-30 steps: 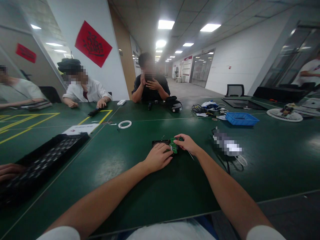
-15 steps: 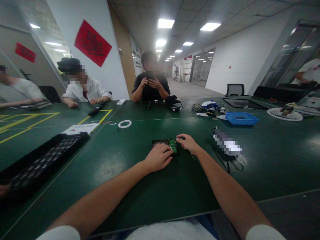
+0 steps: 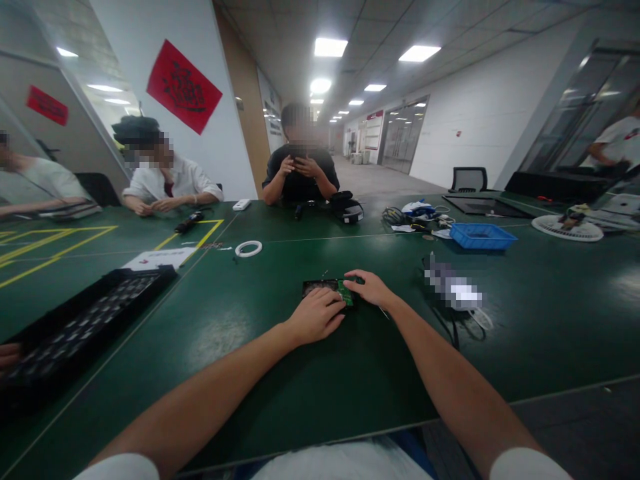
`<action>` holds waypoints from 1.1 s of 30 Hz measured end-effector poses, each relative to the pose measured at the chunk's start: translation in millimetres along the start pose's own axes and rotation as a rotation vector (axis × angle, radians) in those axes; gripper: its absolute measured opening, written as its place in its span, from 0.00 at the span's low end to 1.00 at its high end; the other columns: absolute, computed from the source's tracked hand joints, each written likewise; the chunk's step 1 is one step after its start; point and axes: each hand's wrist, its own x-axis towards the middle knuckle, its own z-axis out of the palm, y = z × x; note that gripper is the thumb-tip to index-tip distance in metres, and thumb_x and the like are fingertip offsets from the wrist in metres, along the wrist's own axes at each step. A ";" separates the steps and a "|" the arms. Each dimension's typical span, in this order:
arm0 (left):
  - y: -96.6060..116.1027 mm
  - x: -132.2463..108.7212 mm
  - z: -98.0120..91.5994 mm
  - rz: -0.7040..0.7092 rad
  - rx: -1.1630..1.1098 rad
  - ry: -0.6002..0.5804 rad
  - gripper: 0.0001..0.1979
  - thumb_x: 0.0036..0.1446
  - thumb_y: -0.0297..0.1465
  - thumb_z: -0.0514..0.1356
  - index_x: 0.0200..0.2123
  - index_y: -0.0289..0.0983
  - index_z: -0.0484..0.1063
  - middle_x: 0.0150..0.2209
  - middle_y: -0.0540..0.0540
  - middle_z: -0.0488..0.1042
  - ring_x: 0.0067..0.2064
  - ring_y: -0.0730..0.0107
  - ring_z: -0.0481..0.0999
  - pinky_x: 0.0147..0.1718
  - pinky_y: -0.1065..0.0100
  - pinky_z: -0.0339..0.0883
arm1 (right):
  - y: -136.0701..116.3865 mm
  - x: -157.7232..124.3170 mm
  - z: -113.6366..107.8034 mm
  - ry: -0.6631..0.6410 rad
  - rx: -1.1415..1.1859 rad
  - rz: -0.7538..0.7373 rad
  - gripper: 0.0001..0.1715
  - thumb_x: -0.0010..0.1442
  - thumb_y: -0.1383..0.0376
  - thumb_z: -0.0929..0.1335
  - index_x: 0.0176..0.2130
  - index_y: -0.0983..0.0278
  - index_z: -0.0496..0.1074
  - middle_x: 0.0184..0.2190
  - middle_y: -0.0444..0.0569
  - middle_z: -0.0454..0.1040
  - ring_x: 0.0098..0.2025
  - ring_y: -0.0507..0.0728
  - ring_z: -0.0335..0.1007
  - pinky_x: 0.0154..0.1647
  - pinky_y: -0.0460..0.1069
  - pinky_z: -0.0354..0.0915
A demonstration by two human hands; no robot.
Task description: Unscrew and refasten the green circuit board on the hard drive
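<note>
Centre of frame, on the dark green table. A small green circuit board lies at the right end of a flat black rectangular casing. It looks laid in but not fastened, and the casing is open with no cover in sight. The left hand rests on the casing's near edge with its fingers bent; whether it grips cannot be told. The right hand appears to pinch the board's right edge. A thin metal tool lies just beside that wrist, not held.
</note>
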 end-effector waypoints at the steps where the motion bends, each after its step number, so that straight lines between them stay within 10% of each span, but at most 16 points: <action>1: 0.3 0.0 -0.3 -0.002 -0.003 -0.003 0.17 0.68 0.37 0.54 0.54 0.38 0.73 0.51 0.40 0.74 0.53 0.55 0.71 0.53 0.53 0.65 | 0.0 0.6 0.0 -0.002 -0.031 -0.027 0.21 0.60 0.51 0.71 0.49 0.59 0.78 0.43 0.47 0.79 0.43 0.57 0.73 0.47 0.50 0.67; 33: 11.3 1.8 2.6 -0.076 0.041 -0.017 0.19 0.65 0.38 0.57 0.57 0.38 0.69 0.53 0.38 0.71 0.54 0.51 0.69 0.53 0.51 0.66 | -4.4 4.4 0.6 0.044 -0.101 0.023 0.18 0.66 0.53 0.66 0.50 0.59 0.76 0.41 0.48 0.79 0.44 0.58 0.75 0.47 0.51 0.69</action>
